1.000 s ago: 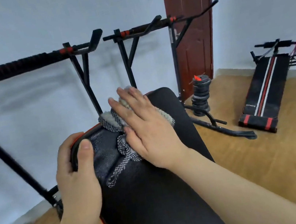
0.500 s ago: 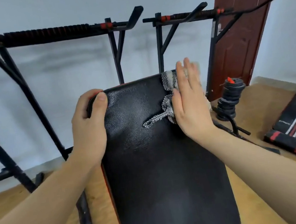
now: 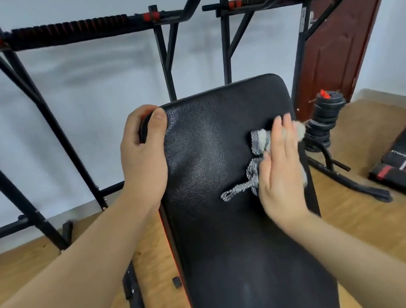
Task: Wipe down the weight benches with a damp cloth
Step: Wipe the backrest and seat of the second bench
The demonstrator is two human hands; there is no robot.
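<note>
The right hand (image 3: 283, 176) is pressing flat, fingers straight, on the grey cloth (image 3: 258, 143) near the bench's (image 3: 238, 254) right edge. The left hand (image 3: 144, 154) is gripping its top-left corner. The cloth is looking soft and limp, probably damp, so it is best held under the palm.

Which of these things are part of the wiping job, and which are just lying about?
In use: bench pad, grey cloth, left hand gripping the pad's corner, right hand pressing the cloth.
Lying about: weight plates, pull-up racks, door.
</note>
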